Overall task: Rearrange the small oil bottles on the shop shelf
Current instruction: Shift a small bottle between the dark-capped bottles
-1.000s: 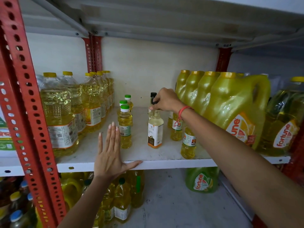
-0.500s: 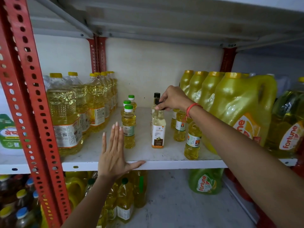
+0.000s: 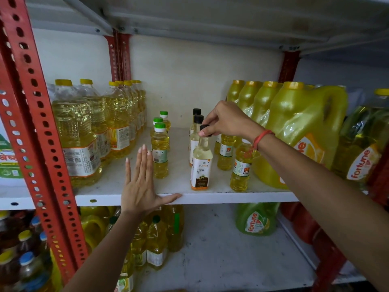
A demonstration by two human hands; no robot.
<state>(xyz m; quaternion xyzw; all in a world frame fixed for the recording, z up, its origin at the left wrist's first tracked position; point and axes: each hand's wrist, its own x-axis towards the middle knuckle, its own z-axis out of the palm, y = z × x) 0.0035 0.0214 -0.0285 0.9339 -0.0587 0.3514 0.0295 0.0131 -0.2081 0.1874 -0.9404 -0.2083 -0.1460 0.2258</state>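
Note:
On the white shelf [image 3: 210, 199] a row of pale coconut oil bottles with black caps runs front to back. My right hand [image 3: 227, 121] pinches the black cap of the front coconut oil bottle [image 3: 201, 165], which stands upright near the shelf's front edge. Two more black-capped bottles [image 3: 196, 121] stand behind it. To the left, three small green-capped oil bottles [image 3: 160, 150] stand in a line. Small yellow oil bottles [image 3: 240, 169] stand to the right, under my wrist. My left hand [image 3: 141, 182] lies flat on the shelf's front edge, fingers spread, holding nothing.
Large clear oil bottles with yellow caps [image 3: 80, 133] fill the shelf's left side. Big yellow jugs [image 3: 301, 131] crowd the right. A red perforated upright [image 3: 35, 123] stands at the left front. The lower shelf holds more bottles [image 3: 155, 245] and a green pouch [image 3: 255, 220].
The view has shifted slightly. My right hand stays on the front bottle's cap, and the two black caps behind it now show clearly. My left hand has not moved.

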